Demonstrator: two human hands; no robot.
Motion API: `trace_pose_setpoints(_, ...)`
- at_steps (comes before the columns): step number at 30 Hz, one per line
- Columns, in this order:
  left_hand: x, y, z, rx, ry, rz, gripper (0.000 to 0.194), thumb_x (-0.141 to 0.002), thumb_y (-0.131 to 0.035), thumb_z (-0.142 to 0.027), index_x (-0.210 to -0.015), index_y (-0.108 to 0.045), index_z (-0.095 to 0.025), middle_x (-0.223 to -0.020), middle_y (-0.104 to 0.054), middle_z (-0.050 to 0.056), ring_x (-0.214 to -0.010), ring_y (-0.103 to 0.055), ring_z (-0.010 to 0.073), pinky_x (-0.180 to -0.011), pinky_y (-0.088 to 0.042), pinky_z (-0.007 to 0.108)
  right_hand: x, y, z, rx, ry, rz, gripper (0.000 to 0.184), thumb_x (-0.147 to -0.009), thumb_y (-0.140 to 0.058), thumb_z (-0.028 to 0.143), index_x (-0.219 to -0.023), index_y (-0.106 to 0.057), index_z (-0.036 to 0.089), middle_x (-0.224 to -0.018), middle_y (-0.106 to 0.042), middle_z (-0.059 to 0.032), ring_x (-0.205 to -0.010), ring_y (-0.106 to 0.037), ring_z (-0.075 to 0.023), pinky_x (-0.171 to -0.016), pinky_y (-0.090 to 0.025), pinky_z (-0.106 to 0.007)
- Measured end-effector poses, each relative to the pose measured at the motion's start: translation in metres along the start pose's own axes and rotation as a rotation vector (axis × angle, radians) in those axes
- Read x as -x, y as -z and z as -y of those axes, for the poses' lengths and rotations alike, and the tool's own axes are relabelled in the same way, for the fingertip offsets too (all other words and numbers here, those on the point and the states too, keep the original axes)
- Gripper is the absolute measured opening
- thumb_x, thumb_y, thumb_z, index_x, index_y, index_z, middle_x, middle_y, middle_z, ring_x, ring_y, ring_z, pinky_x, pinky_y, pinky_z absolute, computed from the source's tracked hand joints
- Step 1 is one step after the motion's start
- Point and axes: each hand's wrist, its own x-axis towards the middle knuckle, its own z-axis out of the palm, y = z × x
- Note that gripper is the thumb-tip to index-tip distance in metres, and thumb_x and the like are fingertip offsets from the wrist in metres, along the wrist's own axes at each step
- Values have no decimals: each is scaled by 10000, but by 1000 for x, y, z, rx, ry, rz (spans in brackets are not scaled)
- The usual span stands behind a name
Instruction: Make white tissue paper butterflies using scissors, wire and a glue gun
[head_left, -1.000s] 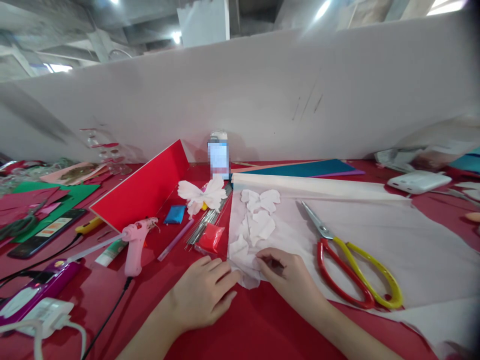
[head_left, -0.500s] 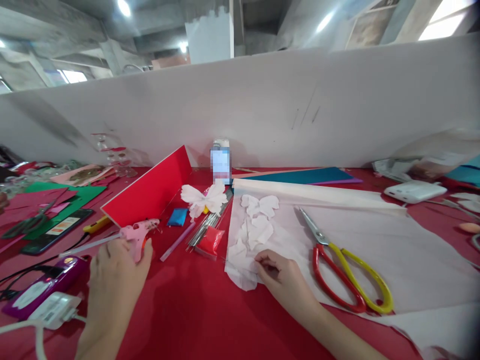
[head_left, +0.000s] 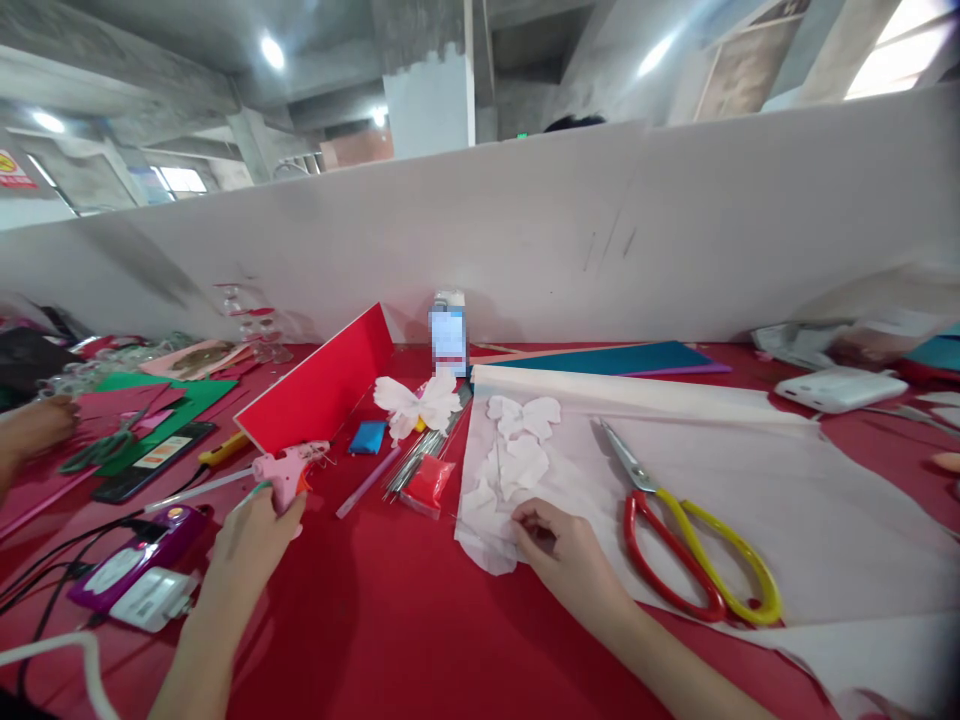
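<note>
My left hand [head_left: 259, 540] is closed around the handle of a pink hot glue gun [head_left: 283, 474], with a clear glue stick [head_left: 199, 491] out of its back end. My right hand [head_left: 559, 535] is pinched at the lower edge of some white cut petal pieces [head_left: 486, 520]. A thin wire seems to run left from its fingertips, only faintly visible. Above, more white butterfly-shaped cutouts [head_left: 525, 415] lie on a white sheet [head_left: 750, 500]. To the right of this hand rest large scissors [head_left: 675, 535] with red and yellow handles.
A white butterfly [head_left: 417, 400] stands near bundled wires [head_left: 412, 462], a red packet [head_left: 429, 484] and a blue packet [head_left: 367, 437]. Behind the glue gun leans a red board [head_left: 322, 385]. Purple device [head_left: 139, 560], white adapter [head_left: 154, 598] and cables lie left; another person's hand [head_left: 37, 430] is farther left.
The view has shifted slightly, so the left side sits farther right. My left hand has closed more fully on the glue gun's handle. My right hand stays put. Another person's hand shows more at far left.
</note>
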Motion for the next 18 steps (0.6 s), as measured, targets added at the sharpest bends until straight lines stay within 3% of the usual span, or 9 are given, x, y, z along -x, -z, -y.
trace_pose_setpoints(6,28,16,-11,93,-22,-58,230,-768,-439,-415,-861,-470,-208,-654,-642,74,-661,-651,298,-554,-424,323,0,0,-1,-16,13,-1,130,-810,-465,278,-780,-563,199,-675,-600,-6,-599,-552,-147,-558,-429,-242)
trace_pose_setpoints(9,55,28,-21,266,15,24,345,-727,-534,-484,-948,-511,-221,-544,-631,-2,-570,-644,256,-541,-448,298,-1,0,-2,-26,19,2,137,-814,-463,276,-778,-568,196,-681,-604,-9,-604,-549,-145,-556,-428,-239)
trace_pose_setpoints(12,83,35,-38,375,-38,117,302,-736,-539,-525,-732,-566,-224,-425,-553,-37,-431,-560,194,-498,-437,272,-2,0,-2,-38,25,6,135,-816,-468,271,-772,-570,194,-688,-607,-10,-615,-553,-146,-567,-431,-239)
trace_pose_setpoints(18,116,32,-63,620,-177,326,395,-760,-519,-499,-483,-494,-218,-462,-593,-18,-464,-571,155,-492,-445,234,-1,1,-6,-64,15,12,129,-819,-481,278,-773,-564,191,-694,-609,-11,-628,-555,-147,-570,-429,-237)
